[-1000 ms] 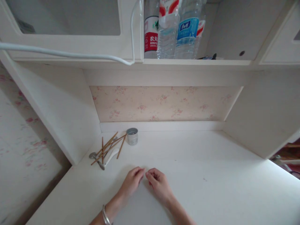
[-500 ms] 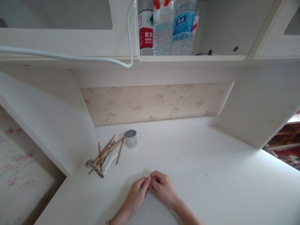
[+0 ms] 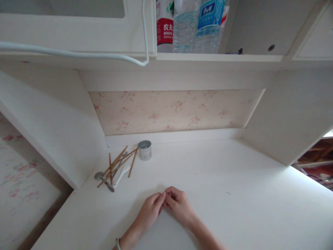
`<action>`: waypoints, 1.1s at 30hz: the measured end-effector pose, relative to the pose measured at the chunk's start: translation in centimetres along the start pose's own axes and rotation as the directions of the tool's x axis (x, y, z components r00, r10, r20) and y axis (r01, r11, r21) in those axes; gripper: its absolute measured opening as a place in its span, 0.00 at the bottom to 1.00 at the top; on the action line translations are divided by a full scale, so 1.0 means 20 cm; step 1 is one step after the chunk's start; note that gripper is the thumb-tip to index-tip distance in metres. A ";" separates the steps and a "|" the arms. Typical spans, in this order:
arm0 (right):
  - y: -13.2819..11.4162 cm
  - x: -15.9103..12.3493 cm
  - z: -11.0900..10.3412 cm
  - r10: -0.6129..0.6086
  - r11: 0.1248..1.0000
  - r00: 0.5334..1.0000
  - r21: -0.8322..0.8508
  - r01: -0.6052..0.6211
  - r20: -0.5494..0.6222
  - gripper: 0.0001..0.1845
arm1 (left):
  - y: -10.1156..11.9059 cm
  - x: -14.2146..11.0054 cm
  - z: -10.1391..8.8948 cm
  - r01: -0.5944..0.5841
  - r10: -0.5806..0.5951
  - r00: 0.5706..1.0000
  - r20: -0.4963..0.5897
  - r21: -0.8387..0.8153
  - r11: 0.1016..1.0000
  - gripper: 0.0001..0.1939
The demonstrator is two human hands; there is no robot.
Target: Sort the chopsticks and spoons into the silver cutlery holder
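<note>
My left hand [image 3: 151, 209] and my right hand [image 3: 179, 207] rest together on the white tabletop, fingers curled and fingertips touching. Nothing shows in either one. Beyond them to the left lies a loose pile of several brown chopsticks [image 3: 133, 163], crossing one another. Among these are a white spoon [image 3: 122, 175] and metal spoons, one with a round bowl [image 3: 99, 175] and another [image 3: 110, 188] closer to me. A small grey metal utensil holder [image 3: 145, 151] with punched holes stands upright behind the pile, its mouth up.
Overhead, a cabinet shelf [image 3: 218, 58] holds several plastic bottles [image 3: 184, 33]. A white cable [image 3: 78, 55] hangs across the cabinet front. White side panels [image 3: 49, 114] bound the table left and right, with a flowered back panel [image 3: 169, 111] behind.
The camera view has tilted slightly downward, so the shelf and bottles sit higher in the picture. Both hands keep their joined pose, and the utensils have not moved on the table.
</note>
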State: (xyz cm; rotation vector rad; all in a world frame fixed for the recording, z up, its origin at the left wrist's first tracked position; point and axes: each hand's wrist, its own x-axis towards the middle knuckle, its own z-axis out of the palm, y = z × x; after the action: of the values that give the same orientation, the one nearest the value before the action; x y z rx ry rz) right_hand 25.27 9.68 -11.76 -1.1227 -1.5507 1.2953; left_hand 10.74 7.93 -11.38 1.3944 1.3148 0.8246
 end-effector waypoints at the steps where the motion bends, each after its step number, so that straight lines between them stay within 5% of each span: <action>1: 0.00 0.00 0.00 -0.001 1.000 1.000 0.001 0.001 0.001 0.10 | 0.00 0.00 0.00 0.002 -0.002 1.000 -0.001 0.004 1.000 0.26; 33: 0.01 0.01 0.00 -0.009 1.000 1.000 -0.011 0.009 0.007 0.11 | 0.01 -0.01 0.00 0.006 -0.006 1.000 -0.003 0.021 1.000 0.27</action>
State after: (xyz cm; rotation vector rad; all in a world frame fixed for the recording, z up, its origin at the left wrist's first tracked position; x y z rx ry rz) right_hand 25.31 9.85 -11.93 -1.1174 -1.5681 1.2878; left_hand 10.74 7.82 -11.09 1.4060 1.3329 0.8114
